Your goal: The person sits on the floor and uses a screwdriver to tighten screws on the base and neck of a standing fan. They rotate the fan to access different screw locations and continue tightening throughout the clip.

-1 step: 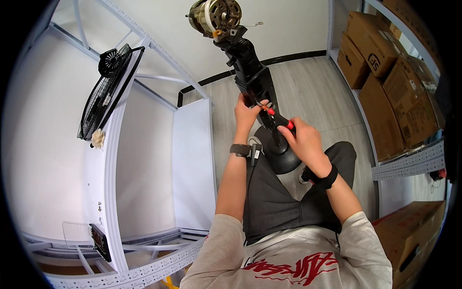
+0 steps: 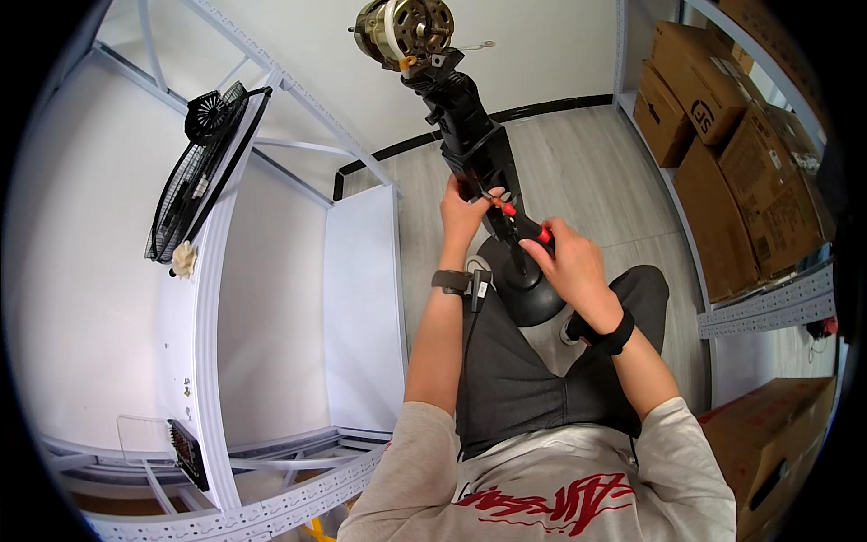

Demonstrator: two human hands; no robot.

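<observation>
A black fan stand (image 2: pixel 474 149) rises tilted through the middle of the view, from its round black base (image 2: pixel 533 294) on the floor between the person's knees up to the bare motor (image 2: pixel 404 32) at its top (copper windings and a metal shaft show, with no blades or guard on it). Partway up the black column, the left hand (image 2: pixel 465 212) is curled closed around the housing, its fingers wrapped on the left side and the thumb pressing near the front. The right hand (image 2: pixel 573 266) is closed around the red-and-black handle of a screwdriver (image 2: pixel 519 217), whose tip meets the column just beside the left hand's thumb. A dark watch (image 2: pixel 452 281) sits on the left wrist and a black band (image 2: pixel 603 336) on the right; a thin black cable hangs down from near the left wrist over the grey trousers (image 2: pixel 533 379).

To the left, a black wire fan guard (image 2: pixel 194 172) leans on a white metal shelf frame (image 2: pixel 212 298), with a small pale knob (image 2: pixel 184 259) just beneath it. To the right, brown cardboard boxes (image 2: pixel 722 154) fill a grey shelving unit. The floor (image 2: pixel 587 172) is pale grey wood plank.
</observation>
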